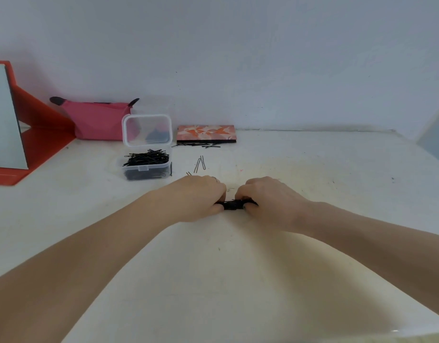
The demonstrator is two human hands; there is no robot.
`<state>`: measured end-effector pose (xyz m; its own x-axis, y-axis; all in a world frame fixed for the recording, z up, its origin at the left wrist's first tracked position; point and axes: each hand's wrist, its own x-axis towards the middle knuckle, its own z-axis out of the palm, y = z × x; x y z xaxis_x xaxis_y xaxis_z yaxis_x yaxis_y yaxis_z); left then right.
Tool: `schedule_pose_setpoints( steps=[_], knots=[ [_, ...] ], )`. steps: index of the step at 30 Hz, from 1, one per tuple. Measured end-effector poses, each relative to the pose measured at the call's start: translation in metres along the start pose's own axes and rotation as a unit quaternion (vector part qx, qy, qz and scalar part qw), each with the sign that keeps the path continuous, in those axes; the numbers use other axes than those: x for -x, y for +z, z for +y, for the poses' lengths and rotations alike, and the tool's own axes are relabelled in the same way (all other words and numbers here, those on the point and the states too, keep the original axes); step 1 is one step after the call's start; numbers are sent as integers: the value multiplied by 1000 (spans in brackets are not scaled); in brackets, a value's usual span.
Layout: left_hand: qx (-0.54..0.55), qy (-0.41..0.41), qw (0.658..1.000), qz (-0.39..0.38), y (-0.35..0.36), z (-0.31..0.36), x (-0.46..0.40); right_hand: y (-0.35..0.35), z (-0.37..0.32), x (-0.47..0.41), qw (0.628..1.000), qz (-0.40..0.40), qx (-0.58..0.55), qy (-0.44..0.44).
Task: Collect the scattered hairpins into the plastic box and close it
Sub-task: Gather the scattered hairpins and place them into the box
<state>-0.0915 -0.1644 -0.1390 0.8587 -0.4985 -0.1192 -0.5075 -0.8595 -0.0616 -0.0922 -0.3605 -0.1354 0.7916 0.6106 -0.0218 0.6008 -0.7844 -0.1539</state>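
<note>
Your left hand [201, 194] and right hand [268, 196] both pinch one bundle of black hairpins [232, 205] mid-tabletop [312, 169]. The plastic box [146, 167] sits toward the back-left, lid up, heaped with pins. Loose hairpins [200, 163] lie just right of it; more [198, 145] against the floral case [206, 133] at the back edge.

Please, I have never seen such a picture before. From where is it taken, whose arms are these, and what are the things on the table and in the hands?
The camera sits on a person's head, looking down at their own bare arms. The left hand and right hand together hold a bundle of black hairpins over the white table. Behind stands an open plastic box, already heaped with pins. Loose hairpins lie beside it, more in front of a flowered case. At left are a pink pouch and a mirror in a red stand.
</note>
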Motion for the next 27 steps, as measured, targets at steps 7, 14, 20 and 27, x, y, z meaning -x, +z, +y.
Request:
schedule_pose_setpoints(
  steps=[7, 14, 20, 27],
  knots=[
    [-135, 50, 989, 36, 3, 9, 2, -5, 6, 2, 999, -11, -38, 6],
    [-163, 37, 986, 12, 1, 15, 1, -11, 20, 2, 996, -28, -76, 30],
    [-148, 41, 988, 14, 1, 11, 1, -24, 28, -7, 994, -13, -96, 50],
    [-130, 42, 991, -9, 2, 3, 0, -26, 34, -24, 989, 19, -118, 84]
  ],
)
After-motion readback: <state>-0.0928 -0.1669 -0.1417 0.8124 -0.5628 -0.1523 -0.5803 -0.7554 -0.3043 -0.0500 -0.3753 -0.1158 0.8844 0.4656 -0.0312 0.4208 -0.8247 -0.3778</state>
